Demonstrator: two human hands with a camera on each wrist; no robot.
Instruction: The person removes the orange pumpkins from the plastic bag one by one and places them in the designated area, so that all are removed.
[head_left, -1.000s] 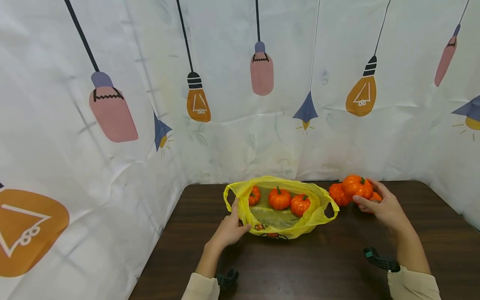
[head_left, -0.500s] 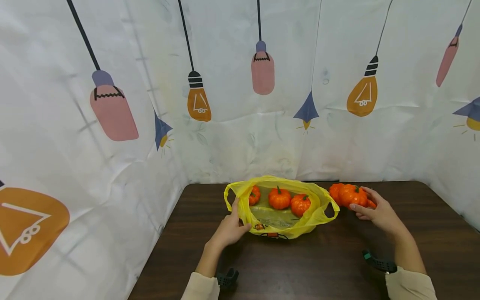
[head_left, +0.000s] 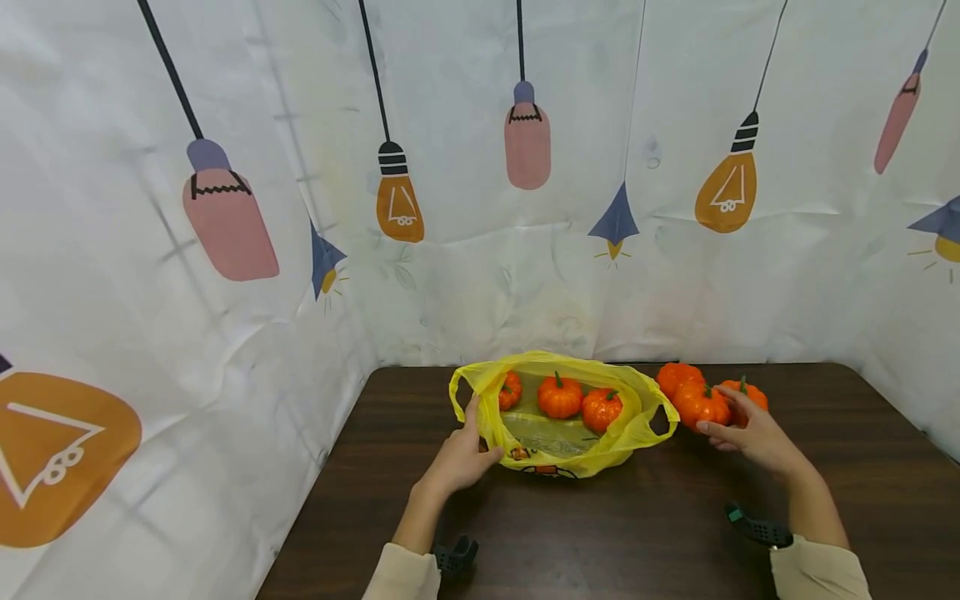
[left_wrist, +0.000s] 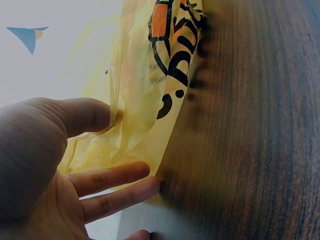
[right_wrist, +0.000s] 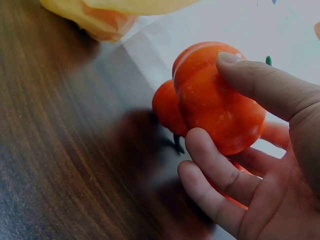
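A yellow plastic bag (head_left: pixel 611 458) lies with its mouth spread wide, showing small orange pumpkins (head_left: pixel 559 397) inside. My left hand (head_left: pixel 459 458) holds the bag's left edge beside the handle loop; in the left wrist view the thumb (left_wrist: pixel 87 115) presses the thin plastic while the lower fingers (left_wrist: pixel 120 195) stretch out near the table. To the right of the bag, my right hand (head_left: pixel 757 437) grips a shiny orange pumpkin (head_left: pixel 699 406), thumb on one side and fingers on the other. Two more pumpkins sit close behind it, one at back left (head_left: pixel 677 377) and one at right (head_left: pixel 753 393).
The dark wooden table (head_left: pixel 600 542) stretches toward me. Behind it and along the left hangs a white sheet (head_left: pixel 465 308) printed with lamps. Each wrist carries a black band (head_left: pixel 757 527).
My right hand has brought its pumpkin down and slightly left, from above the other two to a spot in front of them. The left hand and bag stay in place.
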